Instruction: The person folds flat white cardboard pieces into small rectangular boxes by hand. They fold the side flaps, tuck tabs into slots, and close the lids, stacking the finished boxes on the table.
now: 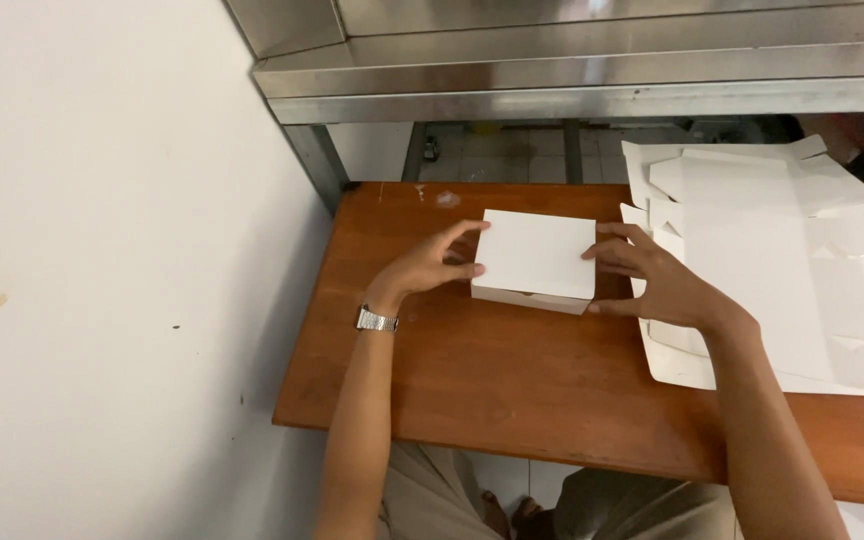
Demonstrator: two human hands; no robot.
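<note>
A small white cardboard box (536, 255) with its lid down sits on a brown wooden table (512, 380). My left hand (430, 265) grips the box's left side, fingertips on the lid's edge; a metal watch is on that wrist. My right hand (652, 280) holds the box's right side, thumb low at the front corner. The lid's front edge stands slightly above the box base.
A stack of flat, unfolded white box blanks (782, 270) covers the table's right part, just beside my right hand. A stainless steel counter (592, 70) overhangs the table's far edge. A white wall (102, 280) runs along the left.
</note>
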